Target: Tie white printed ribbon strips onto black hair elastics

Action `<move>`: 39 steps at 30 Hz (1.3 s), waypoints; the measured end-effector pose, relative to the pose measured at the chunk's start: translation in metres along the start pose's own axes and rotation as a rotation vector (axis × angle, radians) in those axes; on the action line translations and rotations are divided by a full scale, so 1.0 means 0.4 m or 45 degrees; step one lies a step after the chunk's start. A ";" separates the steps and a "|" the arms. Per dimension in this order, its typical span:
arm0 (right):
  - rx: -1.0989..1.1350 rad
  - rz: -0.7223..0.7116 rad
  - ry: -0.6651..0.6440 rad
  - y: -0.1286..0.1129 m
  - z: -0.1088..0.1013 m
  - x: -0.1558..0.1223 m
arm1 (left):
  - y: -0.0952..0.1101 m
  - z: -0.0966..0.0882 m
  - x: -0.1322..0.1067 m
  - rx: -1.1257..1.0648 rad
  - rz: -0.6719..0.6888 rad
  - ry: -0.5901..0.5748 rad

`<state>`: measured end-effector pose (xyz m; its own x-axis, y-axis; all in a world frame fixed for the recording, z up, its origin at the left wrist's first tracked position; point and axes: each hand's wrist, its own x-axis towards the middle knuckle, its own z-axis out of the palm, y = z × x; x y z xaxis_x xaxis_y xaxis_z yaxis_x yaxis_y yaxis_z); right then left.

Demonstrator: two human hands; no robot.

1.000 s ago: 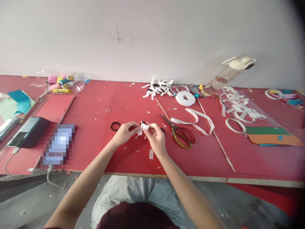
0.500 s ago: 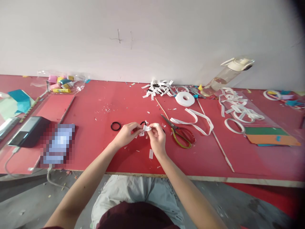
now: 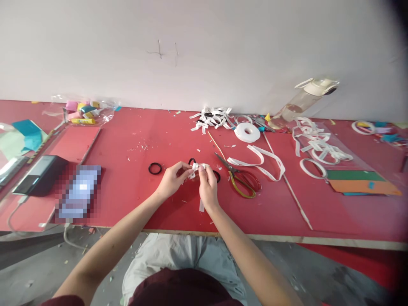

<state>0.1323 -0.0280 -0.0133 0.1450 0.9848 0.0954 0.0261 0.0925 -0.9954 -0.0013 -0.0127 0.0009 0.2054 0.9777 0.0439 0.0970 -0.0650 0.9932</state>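
Observation:
My left hand and my right hand meet over the red table, both pinching a small white printed paper strip wound around a black ring. Fingers of both hands are closed on it. A second black ring lies on the table to the left, and part of another black ring shows just right of my right hand. Red-handled scissors lie close on the right.
A white tape roll, loose white strips, a pile of finished pieces, a tilted bottle, coloured paper sheets, and thin sticks lie at the right. A black device and a blurred object sit left.
My hands have shifted slightly away from me and closer together, turning the strip on the ring. My right hand has rotated, its fingers now pointing up over the ring.

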 end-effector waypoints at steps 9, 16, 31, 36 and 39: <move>-0.109 -0.035 0.274 0.004 0.040 -0.024 | 0.022 0.043 -0.061 -0.105 -0.010 0.013; -0.246 -0.163 0.199 -0.001 0.044 -0.037 | 0.023 0.071 -0.058 0.218 -0.049 0.321; -0.266 -0.230 -0.009 -0.017 0.023 -0.021 | 0.022 0.079 -0.052 0.179 0.055 0.453; -0.240 -0.200 -0.012 -0.017 0.018 -0.019 | 0.013 0.073 -0.049 0.132 0.058 0.440; -0.142 -0.107 0.070 -0.026 0.036 -0.029 | 0.011 0.086 -0.056 0.261 0.033 0.484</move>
<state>0.1160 -0.0382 -0.0044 0.1918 0.9645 0.1816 0.1494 0.1542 -0.9767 0.0280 -0.0420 0.0007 -0.1592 0.9768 0.1432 0.2961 -0.0911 0.9508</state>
